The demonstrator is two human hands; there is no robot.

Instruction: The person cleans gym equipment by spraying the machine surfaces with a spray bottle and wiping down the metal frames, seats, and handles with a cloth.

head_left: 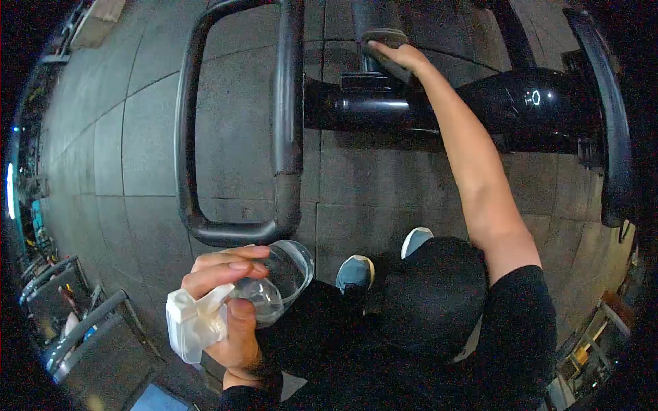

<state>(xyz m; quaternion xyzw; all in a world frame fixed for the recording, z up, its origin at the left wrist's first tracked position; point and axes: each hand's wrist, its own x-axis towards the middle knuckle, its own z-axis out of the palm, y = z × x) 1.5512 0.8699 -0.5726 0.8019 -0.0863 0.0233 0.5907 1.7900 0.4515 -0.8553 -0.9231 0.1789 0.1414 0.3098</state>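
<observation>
In the lower left, my left hand (229, 308) is wrapped round the neck of a clear spray bottle (291, 277). Its white trigger head (195, 322) points to the left, and the bottle is tilted with its base toward the upper right. My right arm reaches far forward, where my right hand (406, 56) grips a grey, cloth-like piece (385, 35). That piece lies against a dark upright post of the gym machine (373, 104). Most of my right fingers are hidden.
A black padded loop bar (288, 109) stands close ahead, left of centre. The machine's glossy black body (534, 103) extends right to another padded bar (603, 116). My shoes (355, 272) rest on grey floor tiles (151, 151). Other equipment (96, 322) lines the left side.
</observation>
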